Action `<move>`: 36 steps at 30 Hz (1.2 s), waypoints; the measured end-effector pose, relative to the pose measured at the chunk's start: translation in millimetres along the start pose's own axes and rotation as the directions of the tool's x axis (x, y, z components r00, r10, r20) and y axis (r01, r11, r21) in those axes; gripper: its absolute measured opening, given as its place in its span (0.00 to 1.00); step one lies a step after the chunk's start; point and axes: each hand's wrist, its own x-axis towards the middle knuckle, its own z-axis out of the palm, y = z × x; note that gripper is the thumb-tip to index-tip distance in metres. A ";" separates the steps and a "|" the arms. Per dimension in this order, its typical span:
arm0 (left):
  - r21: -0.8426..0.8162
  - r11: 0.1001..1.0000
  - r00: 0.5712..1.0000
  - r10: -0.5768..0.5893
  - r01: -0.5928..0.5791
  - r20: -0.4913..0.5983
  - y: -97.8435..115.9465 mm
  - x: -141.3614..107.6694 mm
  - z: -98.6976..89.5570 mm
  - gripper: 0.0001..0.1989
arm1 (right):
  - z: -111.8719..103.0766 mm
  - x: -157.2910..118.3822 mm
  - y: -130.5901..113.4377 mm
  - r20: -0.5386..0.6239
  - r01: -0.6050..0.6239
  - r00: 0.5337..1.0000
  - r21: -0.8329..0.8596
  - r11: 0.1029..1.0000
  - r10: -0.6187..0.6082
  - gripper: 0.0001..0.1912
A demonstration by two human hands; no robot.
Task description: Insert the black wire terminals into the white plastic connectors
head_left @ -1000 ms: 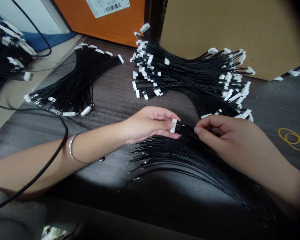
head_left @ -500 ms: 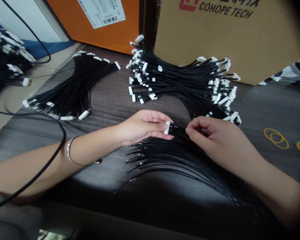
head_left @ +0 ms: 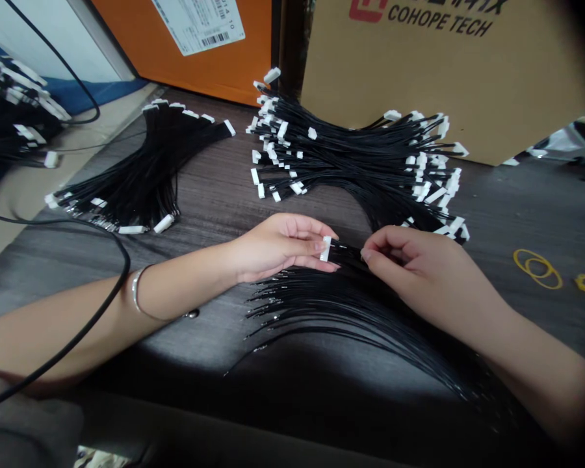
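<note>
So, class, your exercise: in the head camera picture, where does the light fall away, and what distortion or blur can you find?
Head view: a broad shadow darkens the lower part of the dark wood-grain tabletop, swallowing the ends of the fanned thin black wires; the corners vignette, most at top right; wide-angle bowing seems to bend the tan cardboard box; the small white plastic connector looks fairly sharp.

White connector upright, trailing fanned black wires

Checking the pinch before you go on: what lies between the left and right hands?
In the head view, a white plastic connector sits at the fingertips of the left hand, and short black wires run from it to the right hand.
</note>
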 end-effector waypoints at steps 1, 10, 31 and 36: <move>-0.004 1.000 1.000 0.001 -0.001 0.003 0.1 0.0 0.0 0.07 | -0.1 0.5 0.3 -0.002 0.004 1.000 -0.007 1.000 -0.004 0.08; 0.009 1.000 1.000 0.007 -0.007 0.015 0.3 -0.7 1.2 0.06 | -0.2 -0.7 0.1 0.007 -0.005 1.000 -0.002 1.000 0.005 0.08; -0.109 0.993 0.997 0.054 -0.048 0.053 -1.3 2.6 -3.6 0.06 | 7.7 -22.0 -1.0 -0.099 0.391 0.895 -0.295 0.872 -0.435 0.19; -0.150 0.979 0.985 0.151 -0.137 0.087 -1.2 3.8 -6.6 0.10 | -1.8 0.9 22.9 0.104 0.322 0.947 -0.304 0.897 -0.305 0.13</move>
